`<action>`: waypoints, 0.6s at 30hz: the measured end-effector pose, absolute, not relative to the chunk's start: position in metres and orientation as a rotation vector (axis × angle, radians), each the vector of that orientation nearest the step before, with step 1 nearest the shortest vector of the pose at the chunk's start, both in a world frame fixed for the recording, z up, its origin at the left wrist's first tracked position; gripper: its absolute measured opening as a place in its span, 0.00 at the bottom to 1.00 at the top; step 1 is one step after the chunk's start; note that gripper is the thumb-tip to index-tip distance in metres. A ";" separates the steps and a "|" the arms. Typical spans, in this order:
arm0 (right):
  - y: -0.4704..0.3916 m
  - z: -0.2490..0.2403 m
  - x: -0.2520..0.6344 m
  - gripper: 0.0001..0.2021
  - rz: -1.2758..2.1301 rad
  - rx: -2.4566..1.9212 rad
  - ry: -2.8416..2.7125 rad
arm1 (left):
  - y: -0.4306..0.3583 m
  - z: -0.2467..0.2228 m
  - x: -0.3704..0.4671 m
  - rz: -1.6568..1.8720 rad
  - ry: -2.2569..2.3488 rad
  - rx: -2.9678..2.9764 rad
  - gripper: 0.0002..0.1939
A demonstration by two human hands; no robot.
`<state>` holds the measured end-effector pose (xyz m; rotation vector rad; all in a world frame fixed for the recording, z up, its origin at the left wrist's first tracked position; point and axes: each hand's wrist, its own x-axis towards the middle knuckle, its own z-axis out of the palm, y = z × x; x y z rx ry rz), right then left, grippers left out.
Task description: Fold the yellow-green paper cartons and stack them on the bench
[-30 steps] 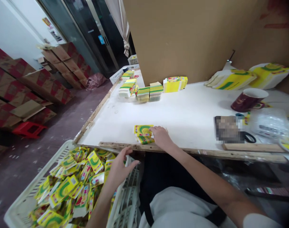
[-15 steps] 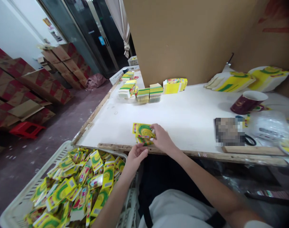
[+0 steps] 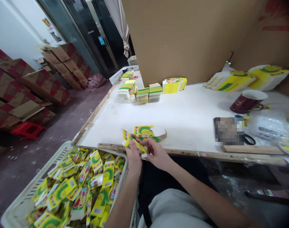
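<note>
Crate [image 3: 21,202] by the worktop [image 3: 194,117] is still heaped with loose flat yellow cartons [image 3: 87,183], only a few neat stacks [image 3: 144,93] done. Left hand [image 3: 133,158] and right hand [image 3: 157,153] both pinch one carton [image 3: 132,144] at the near edge.

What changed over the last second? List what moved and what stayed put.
The left hand rose from the white crate to the table edge and now grips a yellow flat pack. The right hand drew back from the small pile on the table to meet it, fingers on the same pack. The pile, mug and far stacks stayed.
</note>
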<state>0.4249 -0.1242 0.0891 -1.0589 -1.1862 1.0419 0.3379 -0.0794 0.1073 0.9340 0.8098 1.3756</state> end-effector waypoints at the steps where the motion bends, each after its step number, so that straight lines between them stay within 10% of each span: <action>1: -0.122 0.088 0.428 0.16 1.022 -1.074 -1.157 | -0.080 0.102 0.335 1.344 0.845 0.994 0.18; 10: -0.118 0.091 0.451 0.03 0.844 -1.152 -1.150 | -0.072 0.098 0.311 1.189 0.955 1.259 0.10; 18: -0.134 0.108 0.466 0.13 0.026 -1.311 -1.791 | -0.076 0.167 0.283 1.039 1.011 2.111 0.36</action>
